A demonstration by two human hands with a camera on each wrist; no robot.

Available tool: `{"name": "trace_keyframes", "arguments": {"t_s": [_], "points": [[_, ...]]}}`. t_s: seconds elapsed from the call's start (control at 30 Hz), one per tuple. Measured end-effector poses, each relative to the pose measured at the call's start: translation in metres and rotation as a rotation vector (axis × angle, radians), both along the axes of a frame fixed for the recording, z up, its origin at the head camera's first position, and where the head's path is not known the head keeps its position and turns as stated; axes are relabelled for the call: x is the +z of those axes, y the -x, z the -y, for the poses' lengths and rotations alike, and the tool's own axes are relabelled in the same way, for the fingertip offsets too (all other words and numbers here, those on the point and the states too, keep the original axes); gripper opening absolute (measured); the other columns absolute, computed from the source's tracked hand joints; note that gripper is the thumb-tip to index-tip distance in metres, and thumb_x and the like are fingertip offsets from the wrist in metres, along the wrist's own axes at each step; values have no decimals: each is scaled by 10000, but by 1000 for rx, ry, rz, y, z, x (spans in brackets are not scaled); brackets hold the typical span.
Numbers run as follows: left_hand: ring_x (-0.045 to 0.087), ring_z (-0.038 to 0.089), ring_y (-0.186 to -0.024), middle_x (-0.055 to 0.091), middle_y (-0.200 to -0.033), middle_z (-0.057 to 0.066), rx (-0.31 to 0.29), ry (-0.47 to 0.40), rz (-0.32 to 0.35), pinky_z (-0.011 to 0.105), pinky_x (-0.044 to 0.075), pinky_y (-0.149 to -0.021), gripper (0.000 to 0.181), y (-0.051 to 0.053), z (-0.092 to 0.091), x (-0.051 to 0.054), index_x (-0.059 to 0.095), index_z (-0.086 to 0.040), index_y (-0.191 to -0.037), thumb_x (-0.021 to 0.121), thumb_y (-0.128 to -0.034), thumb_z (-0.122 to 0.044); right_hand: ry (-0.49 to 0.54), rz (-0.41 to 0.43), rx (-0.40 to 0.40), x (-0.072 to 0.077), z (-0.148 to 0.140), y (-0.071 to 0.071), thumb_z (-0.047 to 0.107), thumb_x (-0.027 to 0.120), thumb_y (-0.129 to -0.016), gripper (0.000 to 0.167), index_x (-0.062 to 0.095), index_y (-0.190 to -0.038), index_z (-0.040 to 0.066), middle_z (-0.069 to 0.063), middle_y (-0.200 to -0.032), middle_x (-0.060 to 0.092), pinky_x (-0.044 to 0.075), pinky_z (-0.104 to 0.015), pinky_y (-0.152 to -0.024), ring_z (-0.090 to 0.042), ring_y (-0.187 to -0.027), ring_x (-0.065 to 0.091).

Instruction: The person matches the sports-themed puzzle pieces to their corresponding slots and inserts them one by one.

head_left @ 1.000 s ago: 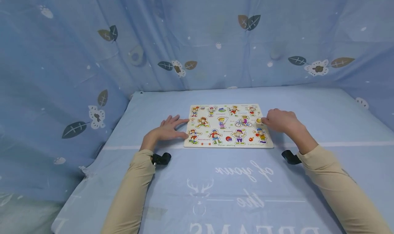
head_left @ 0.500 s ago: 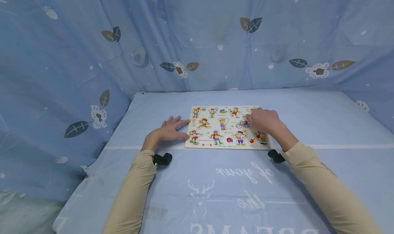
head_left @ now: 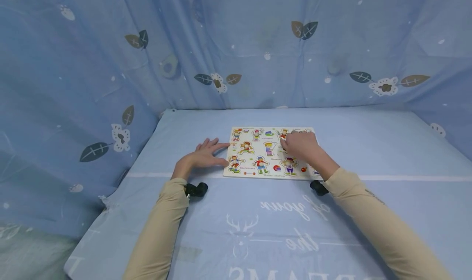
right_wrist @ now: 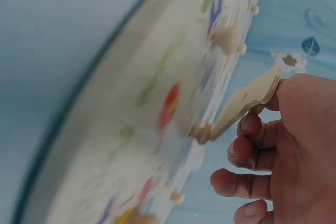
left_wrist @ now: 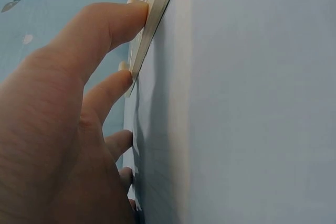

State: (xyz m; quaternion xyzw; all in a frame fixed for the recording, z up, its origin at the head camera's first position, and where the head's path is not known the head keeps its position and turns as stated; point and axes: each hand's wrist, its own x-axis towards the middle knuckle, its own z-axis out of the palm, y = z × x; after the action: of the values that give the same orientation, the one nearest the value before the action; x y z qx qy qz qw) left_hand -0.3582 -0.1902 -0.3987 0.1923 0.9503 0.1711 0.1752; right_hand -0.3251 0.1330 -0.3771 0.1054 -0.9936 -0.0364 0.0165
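A pale wooden peg puzzle board [head_left: 258, 150], printed with sports figures, lies flat on the cloth-covered table. My left hand [head_left: 203, 155] is at its left side, fingers spread, thumb and index fingertips touching the board's edge [left_wrist: 157, 17] in the left wrist view. My right hand [head_left: 304, 145] is over the upper right of the board and covers the figures there. In the right wrist view, that hand [right_wrist: 307, 135] pinches a thin wooden puzzle piece [right_wrist: 247, 103], tilted above the board [right_wrist: 94, 145]. Its picture side is not visible; the other fingers are loosely curled.
Round wooden knobs [right_wrist: 227, 39] stick up from the board's pieces. A blue patterned curtain [head_left: 250, 46] hangs behind the table and on the left. Pale blue cloth [head_left: 239, 206] with white lettering covers the table. Black wrist cameras [head_left: 197, 189] sit at both sleeves.
My right hand has moved left from the board's right edge, over the cyclist figure, and now hides it. My left hand stays at the left edge, and the board shows no clear shift.
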Motion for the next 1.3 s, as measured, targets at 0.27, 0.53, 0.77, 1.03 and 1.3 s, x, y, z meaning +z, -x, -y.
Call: {"name": "trace_keyframes", "arguments": {"t_s": [0.27,0.53,0.77,1.03,1.3], "points": [[-112,375,-1515,29,-1669,125,1,9,7,590,-42,-1202,840,0,-2,0,289,-298,-1569,625,-851,-577,-30,-35,39,-1,25,11,353,405,-1050,441,675,-974,12,-132,-917,652,532,-476,-652,-274,-743,601],[-107,388,-1513,30,-1667,138,-5,3,0,596,-36,-1201,844,0,-2,1,278,-287,-1573,621,-858,-575,-35,-12,66,-1,37,17,371,405,-1057,463,680,-1142,9,-150,-1067,662,548,-505,-765,-326,-912,649],[-107,389,-1512,30,-1667,135,-4,-1,-8,592,-37,-1202,845,0,-1,2,280,-290,-1572,625,-855,-573,-57,32,58,-5,43,20,368,417,-1048,439,686,-1045,20,-122,-936,646,540,-460,-723,-268,-759,594],[-100,396,-1511,29,-1664,150,-23,4,-11,606,-31,-1197,833,0,0,1,280,-274,-1574,626,-866,-545,-83,79,40,-6,49,20,348,430,-1042,420,704,-942,45,-118,-869,656,549,-454,-739,-252,-738,589],[-104,386,-1514,29,-1666,141,-20,20,-8,592,-32,-1203,837,2,0,0,273,-283,-1575,622,-867,-561,-124,129,12,-6,54,20,363,427,-1047,434,693,-1154,38,-139,-1009,689,552,-477,-810,-284,-856,634]]}}
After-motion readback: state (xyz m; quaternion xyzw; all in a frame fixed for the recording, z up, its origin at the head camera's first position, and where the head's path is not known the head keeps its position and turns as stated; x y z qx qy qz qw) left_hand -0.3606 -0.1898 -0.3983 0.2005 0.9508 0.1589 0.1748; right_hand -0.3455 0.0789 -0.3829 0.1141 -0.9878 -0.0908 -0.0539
